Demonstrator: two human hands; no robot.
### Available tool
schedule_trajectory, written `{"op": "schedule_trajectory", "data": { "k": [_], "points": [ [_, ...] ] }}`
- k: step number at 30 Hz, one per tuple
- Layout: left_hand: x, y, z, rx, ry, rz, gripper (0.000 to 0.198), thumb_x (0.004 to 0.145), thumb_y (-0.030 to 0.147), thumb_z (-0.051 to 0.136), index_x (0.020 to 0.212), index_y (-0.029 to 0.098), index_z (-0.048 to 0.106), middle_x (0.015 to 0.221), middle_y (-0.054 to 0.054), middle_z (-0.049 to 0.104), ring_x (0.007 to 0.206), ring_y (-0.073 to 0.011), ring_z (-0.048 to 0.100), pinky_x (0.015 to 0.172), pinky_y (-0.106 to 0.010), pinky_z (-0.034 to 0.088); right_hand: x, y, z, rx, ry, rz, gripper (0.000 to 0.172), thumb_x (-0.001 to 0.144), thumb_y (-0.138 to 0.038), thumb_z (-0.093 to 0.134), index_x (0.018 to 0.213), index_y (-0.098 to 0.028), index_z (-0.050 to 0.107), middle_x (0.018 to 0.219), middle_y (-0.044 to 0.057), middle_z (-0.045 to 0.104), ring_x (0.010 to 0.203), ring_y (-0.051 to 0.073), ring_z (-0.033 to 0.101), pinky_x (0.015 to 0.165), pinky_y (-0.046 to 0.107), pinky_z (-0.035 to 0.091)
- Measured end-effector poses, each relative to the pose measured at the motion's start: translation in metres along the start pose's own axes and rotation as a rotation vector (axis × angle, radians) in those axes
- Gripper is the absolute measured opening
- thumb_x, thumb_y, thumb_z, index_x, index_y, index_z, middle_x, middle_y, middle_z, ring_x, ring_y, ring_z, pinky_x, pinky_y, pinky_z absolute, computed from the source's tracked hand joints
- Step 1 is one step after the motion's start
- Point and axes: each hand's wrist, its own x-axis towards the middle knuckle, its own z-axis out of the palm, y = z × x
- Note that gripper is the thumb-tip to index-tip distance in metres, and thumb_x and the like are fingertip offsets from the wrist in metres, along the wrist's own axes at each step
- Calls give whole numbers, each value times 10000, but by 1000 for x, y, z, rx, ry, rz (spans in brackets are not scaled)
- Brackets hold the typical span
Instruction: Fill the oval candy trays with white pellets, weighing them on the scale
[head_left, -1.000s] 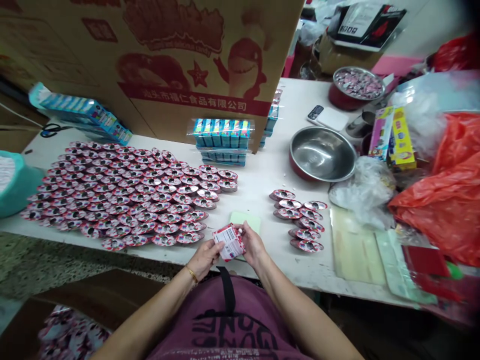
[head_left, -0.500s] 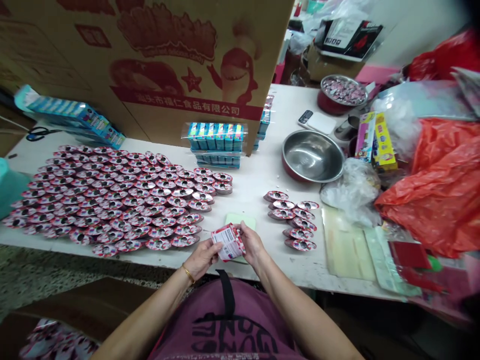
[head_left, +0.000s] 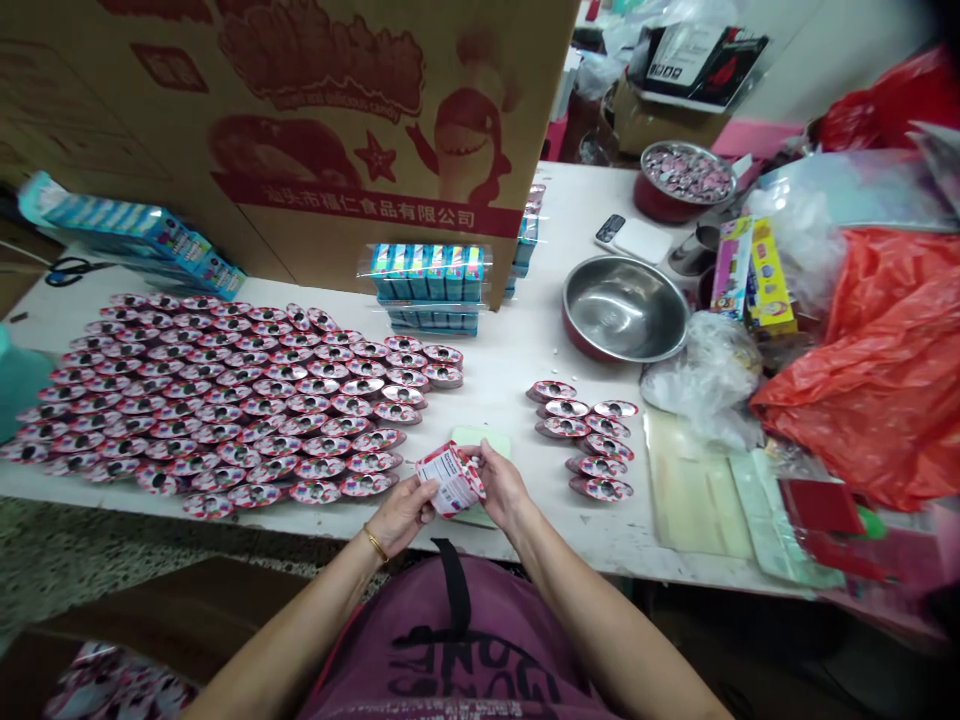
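A red and white printed pouch [head_left: 450,480] is held in front of my body, its label side facing me. My left hand [head_left: 405,515] pinches its lower left edge, with the thumb on the label. My right hand [head_left: 501,482] grips the upper right edge; its fingertips are partly hidden behind the pouch. Under the pouch a pale green pad [head_left: 491,440] lies on the white table. Many similar pouches [head_left: 255,415] stand upright in tight rows to the left, their tops open. A smaller group of pouches [head_left: 589,440] stands on the right.
A large carton [head_left: 337,130] stands behind, with blue packs [head_left: 427,285] before it. On the right are a steel bowl [head_left: 625,310], a bowl of small wrapped pieces [head_left: 686,180], a small scale [head_left: 641,240], plastic bags [head_left: 705,380] and red plastic [head_left: 885,370]. Scissors [head_left: 71,270] lie far left.
The pouch has shifted slightly left and tilted a little between my hands. Both hands keep their hold. The camera view has moved slightly.
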Motion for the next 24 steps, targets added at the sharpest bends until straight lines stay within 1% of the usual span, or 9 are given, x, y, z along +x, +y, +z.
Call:
{"op": "schedule_trajectory", "data": {
  "k": [3,7,10,12,14,16,19,21,24],
  "points": [
    [1,3,2,25,-24,9,346,618,338,628,878,124,550,628,12,487,477,-25,335,419,-164,206,-1,-4,1,15,20,2,321,666,-468,535,702,-152,579,592,11,584,524,138,525,503,252,393],
    [4,5,-1,60,9,12,320,628,343,619,838,110,554,572,28,452,456,-24,304,415,-169,187,0,-4,5,-14,38,29,319,665,-467,534,715,-155,581,588,13,585,488,134,514,450,239,372],
    [6,4,-5,72,14,7,324,623,336,625,847,111,559,616,11,488,473,-29,331,423,-172,200,4,-1,7,-4,29,32,323,651,-474,542,700,-157,584,605,12,585,506,137,519,460,247,385],
    [6,3,-9,36,5,7,328,627,321,627,876,120,558,655,-2,508,491,-33,351,431,-170,210,5,-2,6,-28,62,4,322,639,-471,553,697,-156,588,615,10,578,511,128,511,461,242,383],
    [7,1,-13,-39,-18,6,309,644,300,618,891,124,558,670,-9,512,509,-35,366,440,-165,221,1,-8,5,-150,128,-94,306,644,-457,556,703,-158,595,587,-3,554,486,107,483,455,227,366],
    [9,0,-15,-112,-56,7,294,655,271,615,903,124,560,699,-20,521,530,-38,384,451,-165,233,-8,-17,4,-424,143,-262,260,666,-418,554,706,-167,609,586,-8,549,503,96,477,490,221,370],
    [15,-2,-12,-171,-134,18,342,637,228,635,956,137,554,802,-46,545,591,-57,436,479,-172,261,-28,-34,9,-1039,1,-490,190,710,-349,534,771,-198,632,678,8,588,627,111,518,605,222,384],
    [20,-5,-6,-197,-175,25,366,622,206,647,970,142,554,836,-51,548,615,-64,452,497,-175,277,-38,-40,14,-1431,-93,-534,172,740,-325,509,797,-217,629,720,12,600,676,111,531,629,208,375],
    [29,-12,-2,-212,-164,27,307,626,184,644,918,121,575,736,-27,535,549,-35,412,482,-164,273,-39,-41,16,-1884,-81,-475,198,786,-330,446,793,-214,606,760,23,607,695,120,549,597,201,372]
  ]
}}
